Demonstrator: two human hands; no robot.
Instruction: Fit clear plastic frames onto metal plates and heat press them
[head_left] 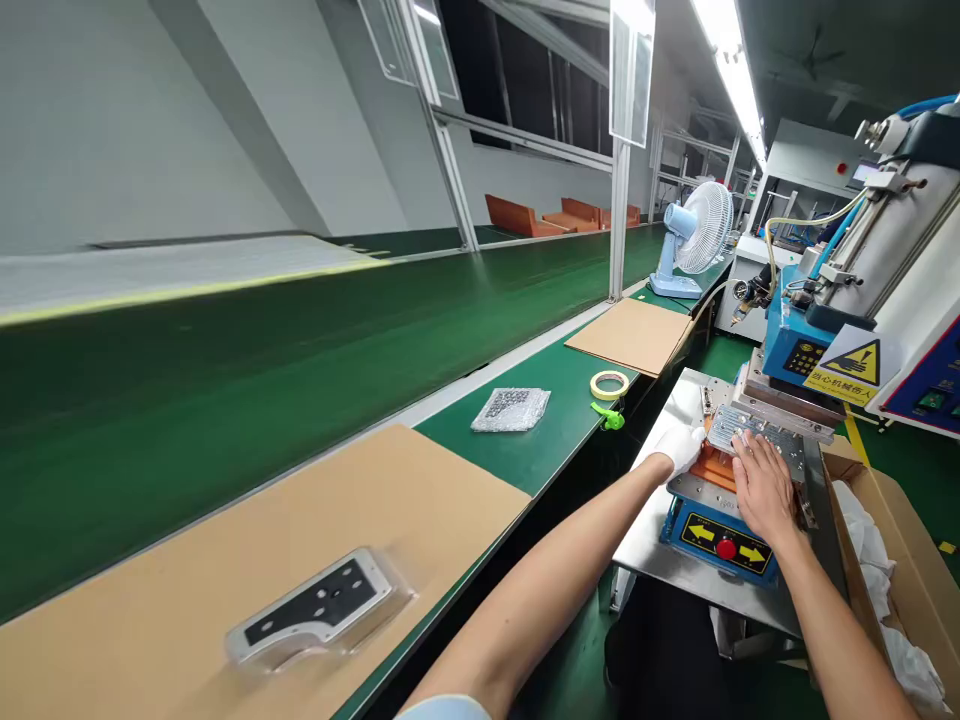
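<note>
My left hand [679, 447], in a white glove, is at the left side of a small press fixture, beside the orange block [714, 470]. Its fingertips are too small and partly hidden to show whether they grip anything. My bare right hand [765, 488] lies with fingers stretched out over the silver metal plate [724, 425] on the fixture, touching its front part. Below both hands is the blue press base [679, 525] with yellow arrows and a red button [725, 549]. The press head [799, 385] stands just behind the plate.
A pneumatic cylinder [911, 230] rises above the press, with a warning sign [855, 365]. An open carton [915, 560] stands right. On the left bench lie a plastic-covered part [315, 605], a bubble-wrapped packet [511, 410], tape [609, 385] and cardboard [630, 332]. A fan [694, 235] stands beyond.
</note>
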